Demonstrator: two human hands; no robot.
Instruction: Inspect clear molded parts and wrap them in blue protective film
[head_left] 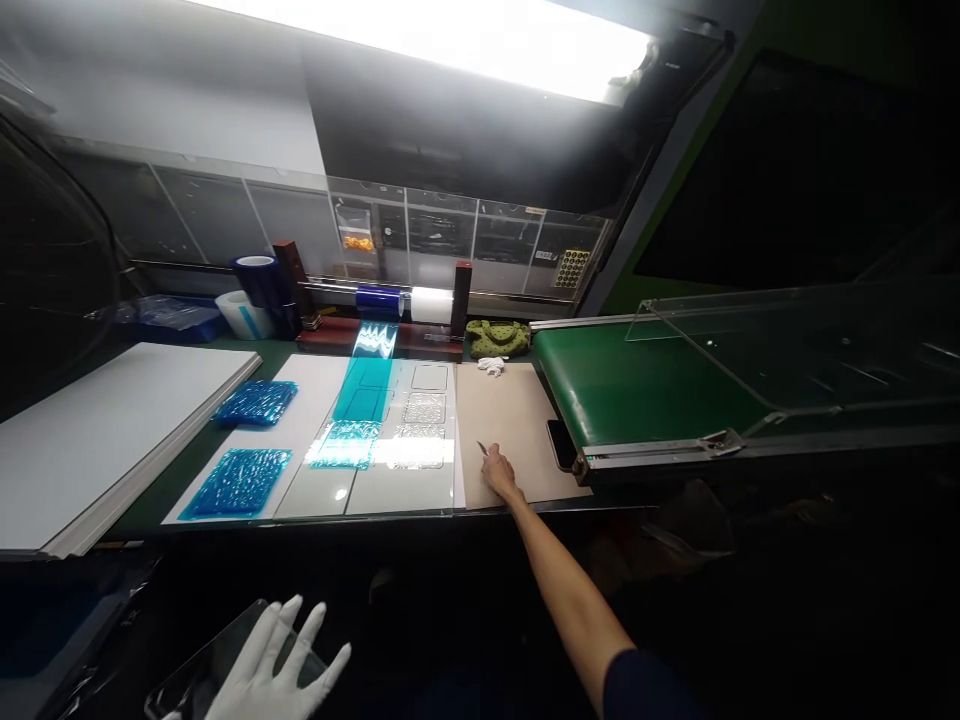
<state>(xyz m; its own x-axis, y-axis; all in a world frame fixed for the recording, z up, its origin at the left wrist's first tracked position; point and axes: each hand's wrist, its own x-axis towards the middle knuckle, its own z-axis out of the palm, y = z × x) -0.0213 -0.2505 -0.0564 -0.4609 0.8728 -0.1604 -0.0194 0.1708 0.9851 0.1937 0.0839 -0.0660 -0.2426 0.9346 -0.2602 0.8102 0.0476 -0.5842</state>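
Observation:
My left hand [274,665], in a white glove, is at the bottom left with its fingers spread over a clear glossy panel [217,650]; whether it grips the panel is unclear. My bare right hand [499,473] is closed around a small pointed tool [482,447], just above the brown sheet [532,430]. To its left lies a glass plate [401,492] with outlined rectangles. Blue film [367,385] runs from a blue roll [379,300] down over the plate. Two stacks of blue film pieces [238,482] [259,402] rest on white paper.
A green conveyor belt [645,385] stands at the right, with a phone [560,445] beside its corner. White sheets [127,430] are stacked at the left. Behind are a white roll [432,305], spare rolls [244,315] and a green spotted pouch [497,338].

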